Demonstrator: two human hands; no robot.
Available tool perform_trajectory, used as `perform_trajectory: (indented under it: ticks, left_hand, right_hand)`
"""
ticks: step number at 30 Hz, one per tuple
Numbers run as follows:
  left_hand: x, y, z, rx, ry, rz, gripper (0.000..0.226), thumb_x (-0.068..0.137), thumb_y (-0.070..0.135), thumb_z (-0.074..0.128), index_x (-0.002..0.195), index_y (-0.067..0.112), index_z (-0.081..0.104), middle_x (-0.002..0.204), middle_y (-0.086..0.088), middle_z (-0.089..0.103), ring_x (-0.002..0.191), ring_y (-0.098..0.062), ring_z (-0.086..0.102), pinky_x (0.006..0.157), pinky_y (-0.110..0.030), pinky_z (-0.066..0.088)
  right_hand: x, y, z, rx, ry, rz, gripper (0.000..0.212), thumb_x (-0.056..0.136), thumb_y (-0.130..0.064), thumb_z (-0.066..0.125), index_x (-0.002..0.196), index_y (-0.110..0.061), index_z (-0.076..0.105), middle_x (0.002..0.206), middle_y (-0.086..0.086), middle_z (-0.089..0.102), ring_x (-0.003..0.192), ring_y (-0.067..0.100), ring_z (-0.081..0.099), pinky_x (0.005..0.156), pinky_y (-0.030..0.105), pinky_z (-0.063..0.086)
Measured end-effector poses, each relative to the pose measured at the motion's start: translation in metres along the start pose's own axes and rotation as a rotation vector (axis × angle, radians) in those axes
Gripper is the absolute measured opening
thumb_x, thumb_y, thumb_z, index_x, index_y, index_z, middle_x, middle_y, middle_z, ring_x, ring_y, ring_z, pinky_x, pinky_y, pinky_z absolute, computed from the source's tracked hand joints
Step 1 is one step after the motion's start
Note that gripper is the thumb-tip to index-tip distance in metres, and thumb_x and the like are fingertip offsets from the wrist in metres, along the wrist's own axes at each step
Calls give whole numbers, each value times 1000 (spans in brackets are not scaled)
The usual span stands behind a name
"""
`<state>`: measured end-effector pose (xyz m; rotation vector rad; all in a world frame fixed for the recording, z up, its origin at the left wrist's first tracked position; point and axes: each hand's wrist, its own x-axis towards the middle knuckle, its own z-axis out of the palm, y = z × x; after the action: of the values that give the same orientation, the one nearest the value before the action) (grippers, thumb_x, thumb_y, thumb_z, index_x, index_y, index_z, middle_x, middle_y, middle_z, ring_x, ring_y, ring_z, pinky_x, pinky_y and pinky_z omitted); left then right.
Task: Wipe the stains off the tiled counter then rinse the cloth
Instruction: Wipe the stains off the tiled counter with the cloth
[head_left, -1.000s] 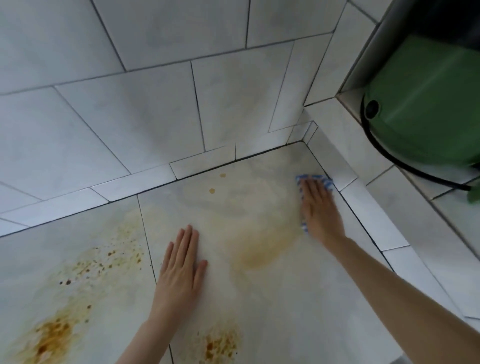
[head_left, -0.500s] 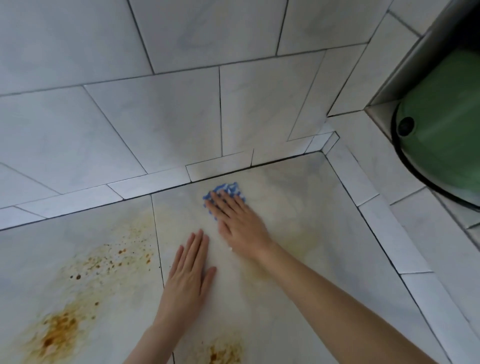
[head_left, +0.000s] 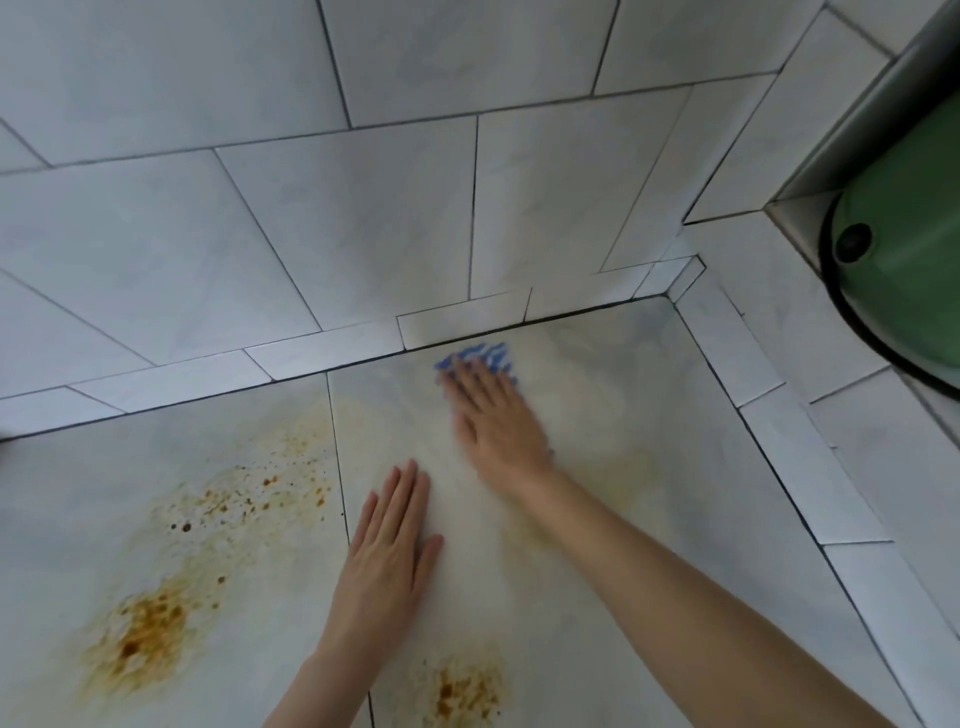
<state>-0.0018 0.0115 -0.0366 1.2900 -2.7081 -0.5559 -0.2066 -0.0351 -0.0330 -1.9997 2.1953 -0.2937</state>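
Right hand (head_left: 496, 423), fingers flat, is pressing the blue cloth (head_left: 485, 355) beneath its fingertips at the back edge of the counter (head_left: 675, 545); left hand (head_left: 387, 561) is resting flat, just beside it.

The left hand (head_left: 387, 564) lies palm down, fingers straight and close together, thumb angled out to the right. The right hand (head_left: 496, 421) reaches farther forward, palm down, fingers extended and blurred, its bare forearm (head_left: 675, 587) stretched diagonally.
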Motion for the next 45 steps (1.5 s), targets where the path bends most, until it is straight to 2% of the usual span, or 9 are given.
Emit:
perform_trajectory:
  ticks: [5, 9, 13, 17, 23, 29, 32, 39, 45]
  left_hand:
    - [-18, -3, -2, -13, -14, -19, 59, 98, 42, 24, 150, 16, 15, 158, 2, 10, 145, -12, 3, 117, -27, 0]
    - [-25, -1, -3, 1, -28, -21, 58, 98, 41, 23, 150, 17, 12, 158, 2, 7, 145, -11, -1, 116, -26, -3]
    - [-34, 0, -6, -13, -36, -24, 57, 98, 41, 21, 150, 17, 13, 158, 2, 6, 144, -9, -4, 116, -23, -5]
    - [-49, -3, -9, -68, -45, -21, 56, 98, 42, 18, 148, 19, 20, 156, 3, 13, 144, -6, -2, 115, -19, -5]
    - [-67, -16, -20, -117, -65, 59, 56, 99, 46, 8, 146, 21, 27, 155, 5, 18, 143, -7, 8, 115, -17, 1]
    - [-89, -25, -25, -109, -90, 58, 60, 96, 50, -1, 147, 27, 20, 156, 9, 10, 144, -6, 2, 116, -18, -3]
    - [-98, -29, -26, -109, -95, 60, 60, 96, 50, 1, 147, 26, 21, 156, 8, 11, 144, -8, 5, 116, -21, 0]
    - [-112, -39, -25, -84, -119, 65, 67, 93, 56, -4, 147, 25, 21, 155, 10, 10, 144, -8, 5, 116, -20, -1]
    - [-115, -40, -24, -68, -131, 81, 68, 91, 57, -9, 148, 27, 13, 156, 10, 3, 141, 0, -13, 115, -20, -7]
  right_hand:
    - [-73, 34, -3, -78, -46, -236, 52, 95, -29, 30, 145, -19, 28, 150, 2, 34, 141, 20, 25, 115, 36, 14]
    - [-117, 127, -21, -197, -73, 164, 84, 76, -22, 55, 148, -11, 14, 149, 18, 32, 139, 34, 26, 113, 43, 16]
    - [-142, 107, -21, -127, 59, 437, 67, 87, -21, 50, 147, -9, 21, 152, 15, 26, 139, 34, 26, 116, 38, 7]
    - [-163, -9, 8, 42, 65, 170, 49, 98, -33, 21, 144, -17, 29, 151, 2, 26, 141, 21, 19, 112, 41, 15]
    - [-194, -52, 11, 21, -58, -115, 53, 95, -29, 29, 147, -27, 23, 154, -3, 25, 143, 15, 16, 115, 35, 10]
    - [-236, 52, -20, -133, -56, 347, 72, 78, -20, 54, 144, -6, 28, 148, 16, 34, 138, 32, 26, 114, 37, 8]
    - [-244, 28, -14, -92, 44, 581, 53, 96, -26, 21, 144, -5, 30, 151, 14, 29, 140, 31, 23, 116, 31, -3]
    - [-260, -141, 28, 72, 1, 159, 52, 99, -32, 24, 149, -23, 17, 157, -1, 17, 145, 19, 10, 115, 38, 9]
    - [-298, -60, 11, -84, -33, 177, 51, 101, -34, 9, 149, -19, 19, 154, 6, 24, 141, 26, 21, 114, 37, 12]
